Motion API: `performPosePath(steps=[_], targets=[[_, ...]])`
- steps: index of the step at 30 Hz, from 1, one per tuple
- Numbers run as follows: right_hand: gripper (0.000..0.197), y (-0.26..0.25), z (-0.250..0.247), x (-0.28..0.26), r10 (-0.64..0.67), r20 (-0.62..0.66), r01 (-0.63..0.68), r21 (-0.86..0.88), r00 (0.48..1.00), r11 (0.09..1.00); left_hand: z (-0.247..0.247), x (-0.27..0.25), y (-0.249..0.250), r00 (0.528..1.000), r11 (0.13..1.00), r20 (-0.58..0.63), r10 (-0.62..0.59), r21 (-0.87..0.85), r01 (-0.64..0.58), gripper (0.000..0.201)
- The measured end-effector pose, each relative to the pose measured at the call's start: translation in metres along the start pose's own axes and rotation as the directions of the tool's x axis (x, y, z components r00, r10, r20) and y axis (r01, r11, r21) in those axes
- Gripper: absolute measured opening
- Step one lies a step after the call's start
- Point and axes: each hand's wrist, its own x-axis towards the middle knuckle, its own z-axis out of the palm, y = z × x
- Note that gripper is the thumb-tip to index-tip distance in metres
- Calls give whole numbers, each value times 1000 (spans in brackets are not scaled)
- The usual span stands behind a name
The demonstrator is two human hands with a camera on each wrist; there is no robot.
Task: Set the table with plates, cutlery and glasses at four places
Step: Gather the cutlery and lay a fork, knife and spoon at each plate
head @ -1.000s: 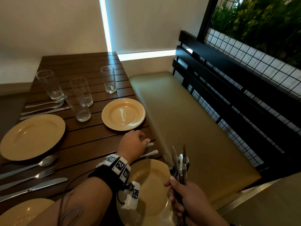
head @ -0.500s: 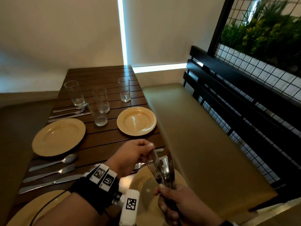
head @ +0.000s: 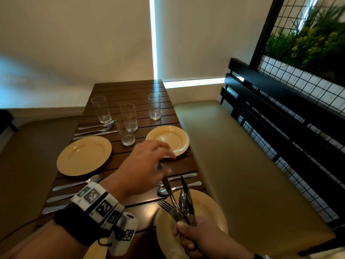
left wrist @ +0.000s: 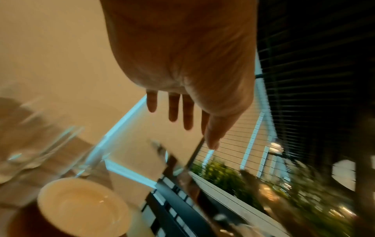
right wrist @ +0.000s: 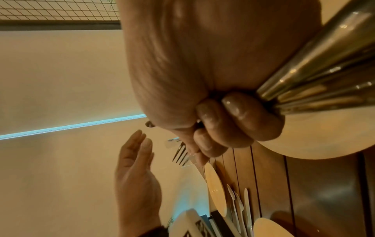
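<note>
Two grips: right hand (head: 200,238) clenches cutlery bundle (head: 183,204), left hand (head: 141,171) slack, fingers straight; no legible text.

Four plates sit on the tabletop (head: 128,90). The far right plate (head: 168,140) is before me, with a glass (head: 154,106) behind it. The far left plate (head: 84,155) has cutlery (head: 94,130) behind it. A bench (head: 233,156) runs along the right.

Four yellow plates (head: 84,155), four upright clear glasses (head: 127,130) on the desk (head: 130,86); steel cutlery bundle (head: 183,202) near right, apparently forks and knives.
</note>
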Motion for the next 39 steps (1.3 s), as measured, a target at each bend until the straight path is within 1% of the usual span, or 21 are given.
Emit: performPosePath(steps=[1,2,4,6,7,9,11,13,14,15,17,18,20,22,24,26,28,31,33,36,39], targets=[[26,0,0,0,8,-4,-8,-1,1000,1000,-1,-4,6,987,988,118,105,100,-118,31],[26,0,0,0,13,-10,-13,-8,1000,1000,0,-6,13,952,958,256,170,184,-221,28],[26,-2,1,0,20,-18,-21,-42,1000,999,5,-8,20,855,886,478,202,283,-367,29],[26,-3,1,0,26,-17,-27,-67,1000,997,11,-7,21,776,843,591,219,286,-456,28],[26,-3,1,1,28,-5,-28,-72,1000,997,14,-6,18,749,839,623,225,267,-474,29],[25,-1,2,1,21,19,-20,-82,1000,996,18,-1,12,705,857,675,218,212,-469,32],[23,0,1,3,18,17,-16,-95,1000,995,19,4,9,679,889,702,215,147,-434,33],[22,-1,-1,4,20,-2,-20,-104,1000,994,16,11,8,660,909,727,189,125,-398,32],[22,-2,-4,4,20,-11,-21,-95,1000,995,13,16,6,659,910,734,167,143,-390,31],[22,-2,-6,3,23,-19,-24,-66,1000,997,8,22,2,669,905,731,134,184,-382,29],[22,-2,-13,1,42,-33,-40,57,999,998,-4,36,-15,727,898,684,56,284,-336,24],[21,0,-16,1,50,-42,-45,129,998,991,-11,43,-24,765,905,644,7,322,-280,20],[24,3,-22,3,74,-64,-55,258,995,964,-20,52,-45,825,933,557,-99,341,-118,17],[31,3,-24,7,105,-84,-69,356,991,932,-16,59,-62,867,953,466,-176,301,31,18],[39,1,-26,12,137,-116,-84,378,984,922,-1,63,-73,889,959,391,-239,238,153,19],[47,-1,-26,17,152,-156,-92,337,976,937,23,64,-82,896,955,336,-292,159,252,19],[50,-1,-27,24,151,-201,-84,311,968,947,51,66,-89,897,945,298,-328,90,316,21],[34,1,-28,31,153,-257,-68,311,954,948,87,72,-93,886,918,256,-386,12,396,25],[25,1,-28,32,113,-271,-35,276,956,960,105,77,-94,876,902,242,-418,-6,432,27],[23,0,-30,32,40,-276,6,164,960,986,124,85,-99,861,884,243,-448,-26,467,28],[23,-5,-31,32,10,-260,11,79,966,997,140,91,-104,844,866,251,-474,-41,499,26]])
